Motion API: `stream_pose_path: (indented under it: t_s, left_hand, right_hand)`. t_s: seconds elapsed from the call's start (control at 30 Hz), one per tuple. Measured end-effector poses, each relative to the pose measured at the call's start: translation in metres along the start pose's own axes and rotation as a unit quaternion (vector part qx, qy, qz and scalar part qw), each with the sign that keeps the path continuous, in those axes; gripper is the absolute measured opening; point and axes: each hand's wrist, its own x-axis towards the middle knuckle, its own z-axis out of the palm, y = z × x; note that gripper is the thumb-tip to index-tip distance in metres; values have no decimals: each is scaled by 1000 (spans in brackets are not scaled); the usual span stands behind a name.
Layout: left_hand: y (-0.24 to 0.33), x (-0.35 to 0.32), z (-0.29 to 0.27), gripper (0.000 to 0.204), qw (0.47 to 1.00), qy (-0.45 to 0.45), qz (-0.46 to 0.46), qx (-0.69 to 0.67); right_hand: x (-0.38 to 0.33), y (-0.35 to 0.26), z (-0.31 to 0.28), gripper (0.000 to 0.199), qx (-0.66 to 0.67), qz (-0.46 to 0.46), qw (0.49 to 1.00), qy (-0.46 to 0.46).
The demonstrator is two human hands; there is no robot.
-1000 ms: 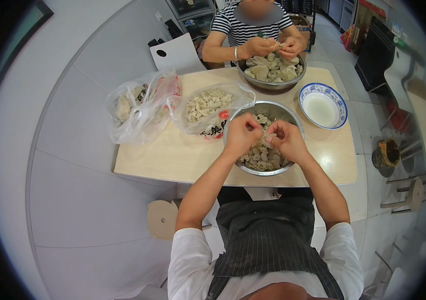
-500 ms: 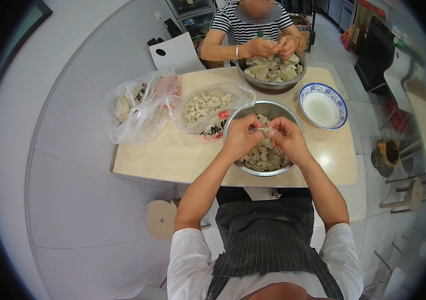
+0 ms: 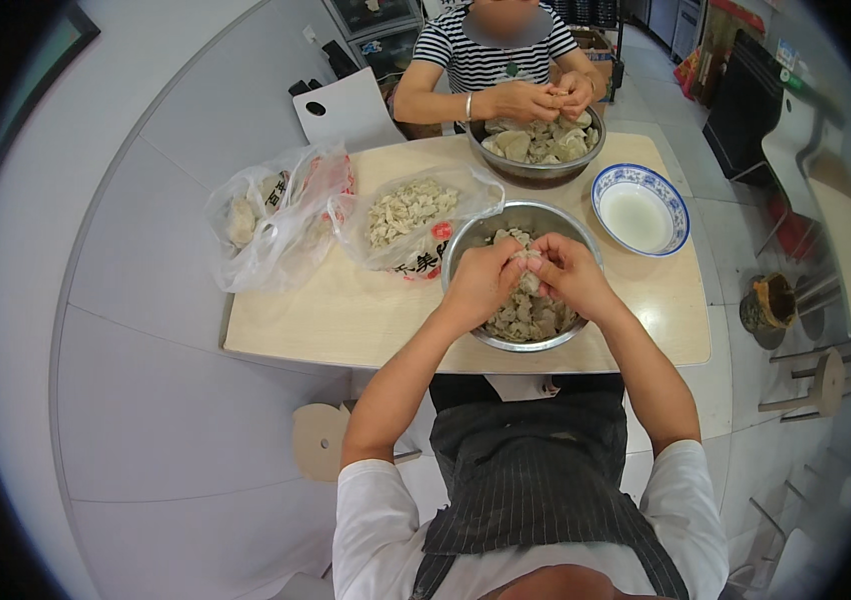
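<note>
My left hand (image 3: 487, 280) and my right hand (image 3: 574, 276) meet over a steel bowl (image 3: 538, 216) near the table's front edge. Between their closed fingertips they pinch a soft, pale beige piece (image 3: 526, 260), partly hidden by the fingers; its kind is unclear. Many similar greyish-beige torn pieces (image 3: 528, 322) fill the bowl below. Just left of the bowl lies an open plastic bag (image 3: 354, 212) with small pale torn bits (image 3: 411, 208) heaped on it.
Across the table (image 3: 326, 335), a person in a striped shirt (image 3: 436, 50) works with both hands over another metal bowl (image 3: 536, 175) of larger pieces. A blue-patterned white bowl (image 3: 642, 218) of cloudy liquid stands right. More plastic bags (image 3: 271, 240) lie left. Stools (image 3: 321, 440) stand beside the table.
My fingertips have drawn closer together, and the piece between them looks more bunched up. The other person's hands have shifted slightly over their bowl.
</note>
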Motion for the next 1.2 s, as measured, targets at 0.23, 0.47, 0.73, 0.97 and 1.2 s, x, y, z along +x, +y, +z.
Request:
stream_pose_path:
  t_s: [0.23,0.47,0.73,0.97,1.2]
  left_hand:
    - [-21,3,-11,9,992,70,-39,98]
    - [15,5,-5,19,995,43,82,-23]
    - [-7,7,-19,17,997,28,-52,58]
    - [0,7,-8,25,1000,2,8,6]
    - [9,7,-4,27,994,-49,-13,-101]
  right_hand:
    - [-10,1,-11,13,96,17,995,-36]
    - [-6,-1,-2,15,5,20,1000,2]
    - [-10,-14,-16,12,-1,-5,999,-39]
    - [-4,-2,-11,8,-2,-34,999,7]
    - [-1,-3,-8,11,19,3,999,31]
